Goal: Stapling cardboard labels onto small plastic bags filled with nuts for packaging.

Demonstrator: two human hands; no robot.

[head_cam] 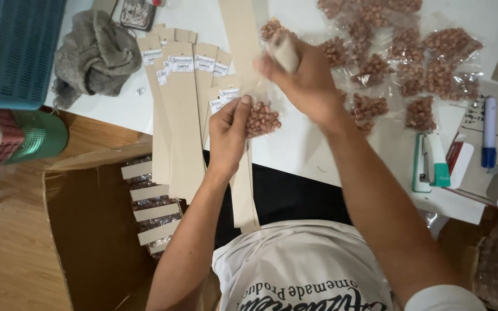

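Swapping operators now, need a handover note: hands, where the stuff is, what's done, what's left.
Left hand: pinches a small clear plastic bag of reddish-brown peanuts over a long tan cardboard strip.
Right hand: raised above it, gripping the bag's top; a second peanut bag shows just behind the fingers.
Loose filled bags lie on the white table, upper right. Green stapler on the right. Blank labelled strips fanned out on the left.
Done: strips with bags attached lie in the brown cardboard box.
Left: many loose bags, several bare strips.
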